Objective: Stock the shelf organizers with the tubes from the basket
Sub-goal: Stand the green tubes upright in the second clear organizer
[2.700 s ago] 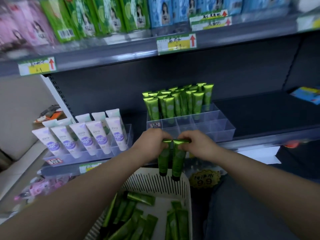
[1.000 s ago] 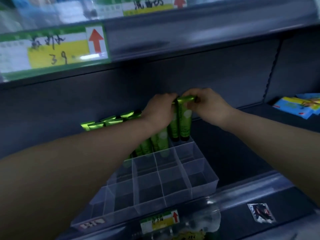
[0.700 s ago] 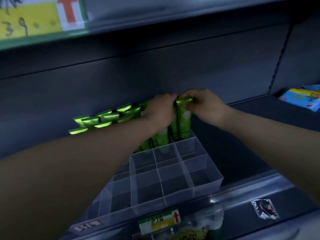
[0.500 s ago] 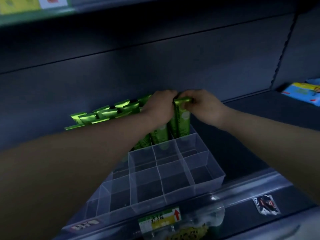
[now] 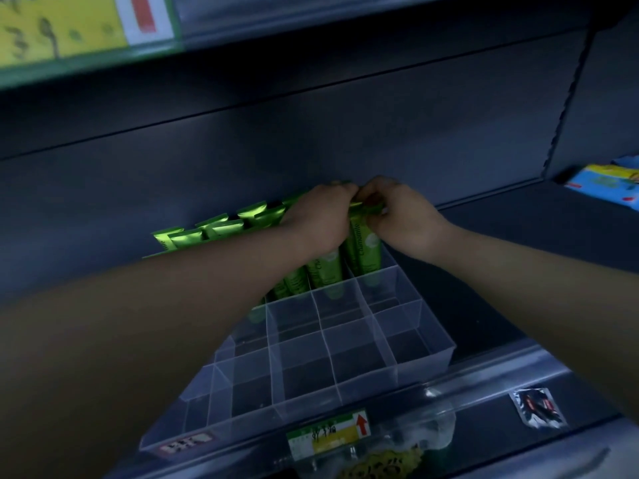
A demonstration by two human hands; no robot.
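Two hands meet at the back right corner of the clear organizer (image 5: 420, 356), and from the head camera it is a tight little huddle up there. Right hand (image 5: 403, 217) pinches the flat crimped top of the right tube (image 5: 368, 252), which stands upright with its lower end down in the corner cell. Left hand (image 5: 318, 221) curls its fingers over the top of the left tube (image 5: 350, 252) just beside it, though the forearm and knuckles hide exactly how the fingertips sit. Both tubes look nearly seated, and I judge this step to be the final push and release. Behind the left arm, the row of tubes (image 5: 214, 229) already stocked runs along the back of the organizer, green tops lined up against the dark rear panel. Several more tubes show below the left wrist, upright in their cells. So the back is filled, but the front rows of cells gape bare right down to the shelf edge (image 5: 484, 371), which means plenty left to do. No basket in view at this moment, so how many tubes remain to fetch I cannot say. Around the edges: a price tag (image 5: 328, 433) on the shelf lip, a bigger yellow label (image 5: 69, 25) on the shelf above, a small sachet (image 5: 539, 407) stuck at lower right, and a blue packet (image 5: 608, 181) lying well off to the right.
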